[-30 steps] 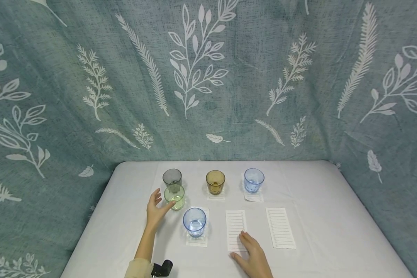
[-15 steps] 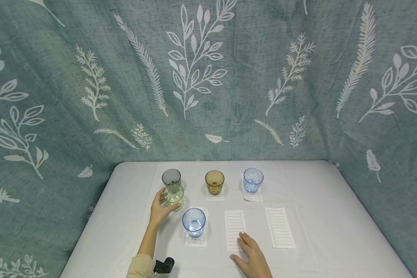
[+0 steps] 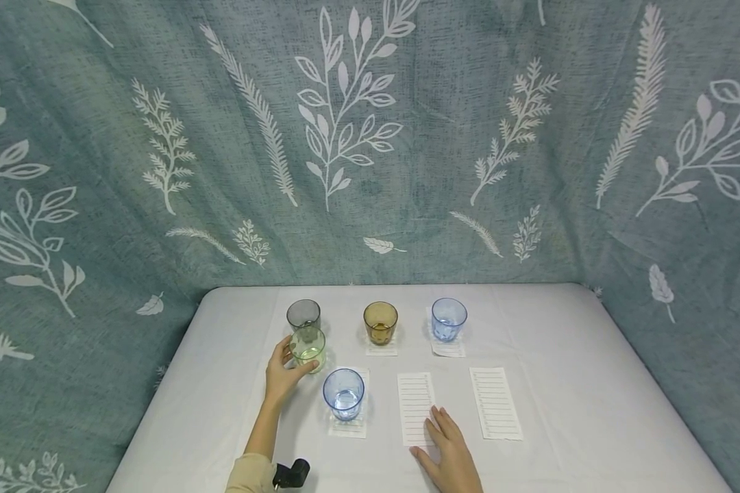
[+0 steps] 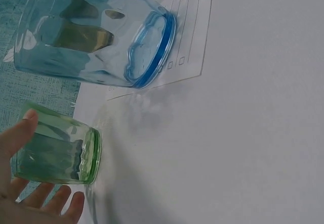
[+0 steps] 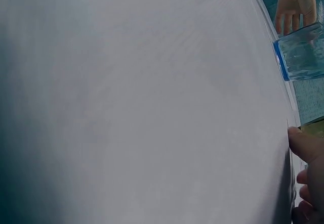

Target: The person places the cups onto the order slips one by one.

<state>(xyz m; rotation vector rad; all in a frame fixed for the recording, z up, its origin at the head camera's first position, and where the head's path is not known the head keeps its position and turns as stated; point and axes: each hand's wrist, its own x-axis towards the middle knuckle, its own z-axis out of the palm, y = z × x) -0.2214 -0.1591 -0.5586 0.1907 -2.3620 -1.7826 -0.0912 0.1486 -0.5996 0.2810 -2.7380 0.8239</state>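
My left hand (image 3: 285, 373) is around a green glass (image 3: 309, 356): the thumb lies along one side and the fingers curve round the other. In the left wrist view, the same green glass (image 4: 58, 145) stands on the white table between thumb and fingers. Right behind it in the head view stands a grey glass (image 3: 303, 313), partly overlapped. A blue glass (image 3: 344, 394) stands on a lined paper slip nearer the front. My right hand (image 3: 449, 455) rests with loose fingers at the lower right edge of a lined paper slip (image 3: 416, 407), holding nothing.
At the back, an amber glass (image 3: 380, 322) and another blue glass (image 3: 449, 318) stand on paper slips. A further lined slip (image 3: 496, 404) lies to the right. A patterned teal curtain (image 3: 370, 150) hangs behind the white table (image 3: 580, 356).
My left hand has moved right and closed round the green glass, which stays in place. The fingers of my right hand have shifted slightly along the paper slip's edge.
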